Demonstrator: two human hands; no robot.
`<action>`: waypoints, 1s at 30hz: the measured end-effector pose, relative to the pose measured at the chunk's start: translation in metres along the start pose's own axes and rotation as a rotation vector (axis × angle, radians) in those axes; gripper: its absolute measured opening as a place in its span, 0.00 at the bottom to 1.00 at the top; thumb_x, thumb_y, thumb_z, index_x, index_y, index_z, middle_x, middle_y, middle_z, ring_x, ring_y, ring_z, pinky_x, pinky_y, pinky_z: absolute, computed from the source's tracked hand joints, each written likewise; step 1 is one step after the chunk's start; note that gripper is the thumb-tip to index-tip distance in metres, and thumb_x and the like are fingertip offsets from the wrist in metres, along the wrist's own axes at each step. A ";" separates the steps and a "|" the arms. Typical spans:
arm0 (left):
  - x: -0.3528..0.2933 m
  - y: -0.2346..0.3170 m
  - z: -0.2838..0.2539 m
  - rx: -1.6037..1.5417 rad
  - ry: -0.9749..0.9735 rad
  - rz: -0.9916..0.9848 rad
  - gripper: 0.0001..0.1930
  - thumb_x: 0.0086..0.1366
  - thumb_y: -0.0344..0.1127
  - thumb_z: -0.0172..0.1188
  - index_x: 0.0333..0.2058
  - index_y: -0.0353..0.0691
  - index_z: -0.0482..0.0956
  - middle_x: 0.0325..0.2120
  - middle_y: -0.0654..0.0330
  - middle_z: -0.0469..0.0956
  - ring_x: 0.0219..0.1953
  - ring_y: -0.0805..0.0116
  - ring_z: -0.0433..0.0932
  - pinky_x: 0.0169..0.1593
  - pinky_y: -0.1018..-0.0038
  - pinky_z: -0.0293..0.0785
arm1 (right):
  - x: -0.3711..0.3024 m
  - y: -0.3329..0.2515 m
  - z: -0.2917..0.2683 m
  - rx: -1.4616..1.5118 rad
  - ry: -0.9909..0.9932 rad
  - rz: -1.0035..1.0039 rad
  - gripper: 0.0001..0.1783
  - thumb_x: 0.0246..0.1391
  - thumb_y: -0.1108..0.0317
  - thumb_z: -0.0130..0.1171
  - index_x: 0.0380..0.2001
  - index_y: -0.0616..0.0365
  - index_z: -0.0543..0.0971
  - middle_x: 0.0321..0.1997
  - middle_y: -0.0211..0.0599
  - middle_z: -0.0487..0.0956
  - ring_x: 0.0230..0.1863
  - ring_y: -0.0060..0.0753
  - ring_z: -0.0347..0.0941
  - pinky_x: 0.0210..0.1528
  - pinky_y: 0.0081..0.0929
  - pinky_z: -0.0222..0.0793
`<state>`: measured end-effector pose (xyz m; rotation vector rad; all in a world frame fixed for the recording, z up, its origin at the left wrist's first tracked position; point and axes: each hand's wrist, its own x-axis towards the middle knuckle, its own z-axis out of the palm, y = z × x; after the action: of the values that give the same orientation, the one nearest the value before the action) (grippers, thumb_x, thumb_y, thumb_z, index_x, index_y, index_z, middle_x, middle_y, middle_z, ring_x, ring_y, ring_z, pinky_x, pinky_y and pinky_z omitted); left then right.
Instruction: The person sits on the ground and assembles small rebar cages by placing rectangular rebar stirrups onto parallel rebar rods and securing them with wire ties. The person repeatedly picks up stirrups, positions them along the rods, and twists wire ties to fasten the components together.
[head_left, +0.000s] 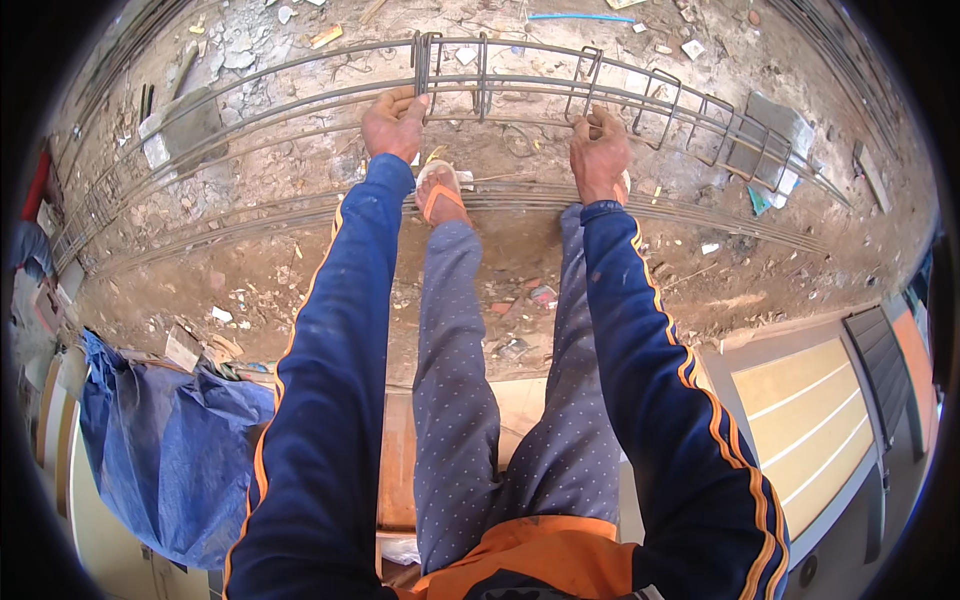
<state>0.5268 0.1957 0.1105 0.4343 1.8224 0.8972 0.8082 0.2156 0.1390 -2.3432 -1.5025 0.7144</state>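
Long steel rebars point(530, 84) run across the ground in front of me, with several rectangular wire stirrups point(668, 105) around them, spaced out toward the right. A tight bunch of stirrups point(426, 70) stands near the middle. My left hand point(394, 125) is closed at the lower left of this bunch, its thumb against the wire. Farther right, my right hand point(600, 158) pinches the lower side of a single stirrup point(583, 78) beside the nearest bar. The palm sides of both hands are hidden.
More loose rebars point(700, 213) lie across the dirt by my sandalled feet point(440, 194). Flat blocks point(185, 130) sit under the bars at left, with another block point(765, 140) at right. Rubble litters the ground. A blue tarp point(175, 450) hangs at lower left.
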 end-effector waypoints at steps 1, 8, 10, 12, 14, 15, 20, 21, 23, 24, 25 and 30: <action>-0.001 0.002 0.001 -0.016 -0.008 -0.013 0.15 0.62 0.29 0.70 0.46 0.29 0.82 0.36 0.53 0.86 0.33 0.74 0.82 0.37 0.78 0.79 | -0.003 -0.001 0.000 -0.030 0.050 -0.025 0.19 0.55 0.62 0.66 0.48 0.60 0.83 0.42 0.48 0.84 0.44 0.51 0.81 0.48 0.43 0.76; 0.009 -0.004 -0.003 0.081 0.072 0.021 0.15 0.62 0.32 0.71 0.45 0.30 0.84 0.35 0.54 0.87 0.32 0.72 0.83 0.37 0.76 0.80 | -0.042 -0.052 0.025 0.062 -0.018 -0.167 0.23 0.54 0.64 0.67 0.52 0.60 0.78 0.44 0.47 0.80 0.46 0.51 0.78 0.47 0.45 0.74; 0.022 -0.011 -0.009 0.150 0.145 0.061 0.14 0.61 0.32 0.71 0.44 0.31 0.85 0.33 0.54 0.87 0.32 0.70 0.84 0.37 0.75 0.80 | -0.045 -0.072 0.038 0.129 -0.037 -0.228 0.21 0.54 0.64 0.67 0.50 0.59 0.80 0.41 0.46 0.81 0.41 0.51 0.79 0.44 0.46 0.75; 0.020 -0.003 -0.012 0.217 0.166 0.070 0.13 0.61 0.33 0.71 0.42 0.32 0.86 0.33 0.54 0.87 0.32 0.69 0.84 0.38 0.73 0.81 | -0.049 -0.085 0.047 0.214 -0.189 -0.165 0.18 0.54 0.63 0.66 0.47 0.59 0.82 0.40 0.45 0.83 0.38 0.51 0.80 0.44 0.46 0.76; 0.019 0.005 -0.017 0.262 0.190 0.069 0.13 0.61 0.33 0.71 0.43 0.33 0.85 0.34 0.53 0.87 0.33 0.69 0.84 0.39 0.73 0.81 | -0.052 -0.094 0.068 0.274 -0.234 -0.245 0.15 0.54 0.62 0.66 0.41 0.60 0.85 0.38 0.45 0.86 0.36 0.53 0.82 0.46 0.44 0.77; 0.020 0.005 -0.024 0.275 0.209 0.062 0.14 0.62 0.33 0.71 0.45 0.32 0.85 0.36 0.53 0.87 0.34 0.70 0.84 0.39 0.73 0.80 | -0.054 -0.107 0.074 0.268 -0.271 -0.239 0.15 0.54 0.62 0.67 0.41 0.60 0.85 0.38 0.46 0.86 0.37 0.53 0.83 0.46 0.43 0.77; 0.025 0.009 -0.053 0.280 0.290 0.096 0.14 0.62 0.33 0.70 0.44 0.32 0.85 0.36 0.53 0.87 0.34 0.69 0.84 0.40 0.73 0.81 | -0.052 -0.150 0.109 0.213 -0.329 -0.119 0.13 0.52 0.65 0.65 0.39 0.60 0.85 0.34 0.47 0.87 0.39 0.52 0.84 0.45 0.43 0.78; 0.028 0.007 -0.061 0.272 0.309 0.115 0.13 0.61 0.33 0.70 0.43 0.33 0.85 0.34 0.53 0.87 0.33 0.68 0.85 0.39 0.72 0.81 | -0.053 -0.156 0.114 0.205 -0.338 -0.073 0.12 0.51 0.66 0.64 0.38 0.60 0.85 0.33 0.46 0.87 0.38 0.52 0.84 0.45 0.44 0.78; 0.033 0.005 -0.072 0.274 0.326 0.138 0.12 0.61 0.33 0.70 0.41 0.34 0.86 0.33 0.53 0.87 0.33 0.67 0.86 0.39 0.71 0.81 | -0.060 -0.167 0.124 0.263 -0.292 -0.109 0.09 0.50 0.68 0.62 0.35 0.59 0.85 0.29 0.46 0.86 0.33 0.51 0.84 0.43 0.43 0.78; 0.034 0.004 -0.076 0.283 0.325 0.143 0.12 0.61 0.33 0.70 0.42 0.34 0.86 0.33 0.53 0.87 0.33 0.67 0.86 0.39 0.71 0.82 | -0.063 -0.171 0.129 0.271 -0.302 -0.124 0.09 0.50 0.68 0.62 0.35 0.59 0.85 0.28 0.45 0.86 0.32 0.51 0.84 0.42 0.42 0.79; 0.036 0.004 -0.081 0.293 0.324 0.149 0.12 0.61 0.33 0.69 0.42 0.34 0.86 0.33 0.53 0.87 0.33 0.67 0.86 0.39 0.71 0.82 | -0.066 -0.175 0.132 0.278 -0.313 -0.139 0.09 0.50 0.68 0.62 0.35 0.59 0.85 0.27 0.45 0.86 0.31 0.51 0.84 0.42 0.41 0.79; 0.037 0.008 -0.093 0.273 0.293 0.117 0.15 0.62 0.34 0.70 0.44 0.32 0.85 0.35 0.52 0.87 0.34 0.68 0.85 0.40 0.72 0.81 | -0.069 -0.185 0.142 0.272 -0.331 -0.171 0.10 0.51 0.68 0.62 0.35 0.59 0.86 0.27 0.45 0.86 0.30 0.47 0.84 0.41 0.39 0.79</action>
<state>0.4268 0.1896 0.1122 0.6106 2.2208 0.8257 0.5655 0.2272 0.1240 -1.9394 -1.5911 1.2214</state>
